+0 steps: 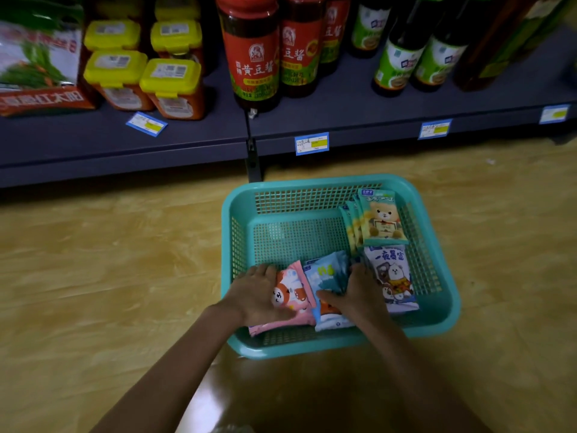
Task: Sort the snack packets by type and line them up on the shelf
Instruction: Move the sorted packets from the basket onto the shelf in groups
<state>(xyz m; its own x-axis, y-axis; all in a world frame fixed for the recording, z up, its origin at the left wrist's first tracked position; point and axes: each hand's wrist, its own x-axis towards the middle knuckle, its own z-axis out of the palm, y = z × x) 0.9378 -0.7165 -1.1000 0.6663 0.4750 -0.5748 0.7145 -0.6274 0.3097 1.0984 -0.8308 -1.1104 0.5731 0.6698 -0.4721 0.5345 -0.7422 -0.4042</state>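
Note:
A teal plastic basket (437, 323) sits on the floor and holds several snack packets. My left hand (256, 295) grips a stack of pink packets (293, 292) at the basket's near left. Just to the right, my right hand (359, 295) grips a stack of light-blue packets (327, 273). A white and blue packet with dogs (393, 276) lies flat to the right of that hand. Yellow packets with a bear (381, 220) lean against the basket's far right wall. The dark shelf (343, 120) runs behind the basket.
The shelf carries red sauce bottles (253, 54), dark green-labelled bottles (399, 60), yellow-lidded tubs (171, 85) and a large bag (37, 60) at the left. Blue price tags (312, 143) sit on its front edge. Wooden floor (109, 276) surrounds the basket.

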